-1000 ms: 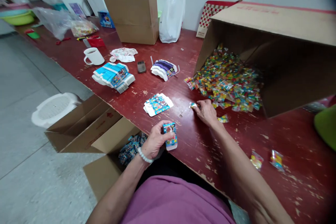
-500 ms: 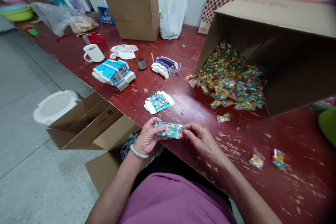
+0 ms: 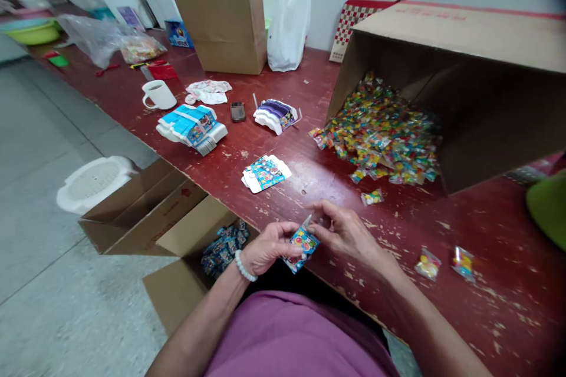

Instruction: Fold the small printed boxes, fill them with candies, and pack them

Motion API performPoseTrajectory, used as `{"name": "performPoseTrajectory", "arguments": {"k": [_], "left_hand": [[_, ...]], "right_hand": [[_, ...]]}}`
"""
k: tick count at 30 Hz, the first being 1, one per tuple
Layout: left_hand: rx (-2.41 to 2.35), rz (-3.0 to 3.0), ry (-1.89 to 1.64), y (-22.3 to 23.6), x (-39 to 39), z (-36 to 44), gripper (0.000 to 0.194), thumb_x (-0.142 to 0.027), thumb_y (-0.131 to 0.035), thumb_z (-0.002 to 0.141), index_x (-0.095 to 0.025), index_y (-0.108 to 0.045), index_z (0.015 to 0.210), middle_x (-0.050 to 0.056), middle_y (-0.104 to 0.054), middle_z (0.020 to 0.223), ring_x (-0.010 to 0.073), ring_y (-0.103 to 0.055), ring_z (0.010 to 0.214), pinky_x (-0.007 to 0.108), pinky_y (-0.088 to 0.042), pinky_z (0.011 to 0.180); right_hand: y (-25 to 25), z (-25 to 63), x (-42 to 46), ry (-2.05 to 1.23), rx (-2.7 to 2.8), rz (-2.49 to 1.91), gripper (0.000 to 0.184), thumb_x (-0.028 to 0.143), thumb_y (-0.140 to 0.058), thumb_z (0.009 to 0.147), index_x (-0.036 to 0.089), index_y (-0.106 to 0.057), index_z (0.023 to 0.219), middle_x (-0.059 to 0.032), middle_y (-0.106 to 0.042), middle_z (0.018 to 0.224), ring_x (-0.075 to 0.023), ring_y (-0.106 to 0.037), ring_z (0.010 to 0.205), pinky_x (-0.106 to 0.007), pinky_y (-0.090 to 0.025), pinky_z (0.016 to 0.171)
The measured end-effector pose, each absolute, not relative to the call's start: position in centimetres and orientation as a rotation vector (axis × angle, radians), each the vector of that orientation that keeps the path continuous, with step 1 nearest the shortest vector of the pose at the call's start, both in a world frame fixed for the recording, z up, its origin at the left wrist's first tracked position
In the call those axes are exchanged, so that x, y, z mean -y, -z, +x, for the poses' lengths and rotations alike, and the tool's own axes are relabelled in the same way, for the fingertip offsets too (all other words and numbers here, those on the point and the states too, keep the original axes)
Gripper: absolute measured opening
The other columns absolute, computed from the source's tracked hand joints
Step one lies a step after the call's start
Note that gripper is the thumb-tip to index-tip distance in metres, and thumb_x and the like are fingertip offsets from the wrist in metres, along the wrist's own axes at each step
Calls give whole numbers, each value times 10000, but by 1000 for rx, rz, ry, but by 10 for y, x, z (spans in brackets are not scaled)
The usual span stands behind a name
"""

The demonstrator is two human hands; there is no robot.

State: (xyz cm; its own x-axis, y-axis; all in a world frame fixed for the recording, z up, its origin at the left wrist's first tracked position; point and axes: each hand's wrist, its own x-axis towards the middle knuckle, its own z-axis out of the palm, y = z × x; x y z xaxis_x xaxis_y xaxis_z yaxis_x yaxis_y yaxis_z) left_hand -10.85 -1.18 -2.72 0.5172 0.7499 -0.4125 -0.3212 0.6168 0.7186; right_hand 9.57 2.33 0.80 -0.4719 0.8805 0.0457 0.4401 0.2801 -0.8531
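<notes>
My left hand [image 3: 272,248] grips a small blue printed candy box [image 3: 304,241], thumb across its front. The box is tilted, with a white end flap standing up. My right hand [image 3: 347,232] is at that flap, thumb and forefinger curled around it. Whether a candy packet is inside is hidden. Just beyond lies a flattened blue carton [image 3: 266,174]. Single candy packets [image 3: 427,264] lie to the right on the red table [image 3: 384,294]. In the open cardboard carton [image 3: 464,41] on its side is a heap of wrapped candies [image 3: 380,135].
Below the table edge, an open box [image 3: 177,283] contains several small blue boxes [image 3: 225,247]. Farther back are a stack of flat blue cartons [image 3: 192,126], a purple stack [image 3: 275,115], a white mug [image 3: 159,95], a closed cardboard box [image 3: 221,32] and a white bag [image 3: 289,17].
The candy box has moved down and toward me and turned from lying sideways to slanting upright. The candy packet seen at its open end is no longer visible; a white flap now shows there.
</notes>
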Motion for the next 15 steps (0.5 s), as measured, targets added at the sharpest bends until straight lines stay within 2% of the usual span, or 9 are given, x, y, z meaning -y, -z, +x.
{"name": "performPoseTrajectory", "arguments": {"k": [3,6,10,13,15], "left_hand": [[-764,649,-700,25,12,-104,432,-206,-800,697,-136,-620,1084,73,-696,912,166,-701,716,216,-502,615],[-730,635,-750,19,10,-100,463,-215,-752,727,-194,-548,1143,64,-695,965,205,-722,699,272,-535,626],[-756,622,-849,14,10,-96,420,-159,-713,721,-199,-546,1104,20,-668,885,147,-666,632,266,-552,586],[-773,605,-922,12,10,-94,415,-145,-712,714,-201,-575,1102,-3,-649,854,111,-622,602,238,-547,562],[-775,554,-948,12,9,-93,355,-257,-696,780,-190,-599,1114,15,-663,853,120,-626,594,243,-546,546]], "right_hand": [[-4,96,-25,-1140,1826,-1221,411,307,-668,849,213,-541,1228,-32,-680,899,-146,-575,647,-269,-467,579],[-3,97,-26,-1049,1701,-1239,295,332,-641,882,211,-586,1145,-66,-669,983,-170,-615,738,-305,-511,655],[-8,95,-19,-839,1927,-1110,133,283,-608,911,237,-688,1007,-86,-605,1093,-235,-593,1021,-397,-492,882],[-10,91,-12,-887,1991,-1032,158,266,-602,919,269,-694,1047,-77,-563,1161,-241,-559,1108,-419,-465,956],[-9,88,-8,-917,1893,-1073,241,280,-617,910,288,-654,1148,-76,-530,1238,-230,-565,1087,-410,-483,934]]}}
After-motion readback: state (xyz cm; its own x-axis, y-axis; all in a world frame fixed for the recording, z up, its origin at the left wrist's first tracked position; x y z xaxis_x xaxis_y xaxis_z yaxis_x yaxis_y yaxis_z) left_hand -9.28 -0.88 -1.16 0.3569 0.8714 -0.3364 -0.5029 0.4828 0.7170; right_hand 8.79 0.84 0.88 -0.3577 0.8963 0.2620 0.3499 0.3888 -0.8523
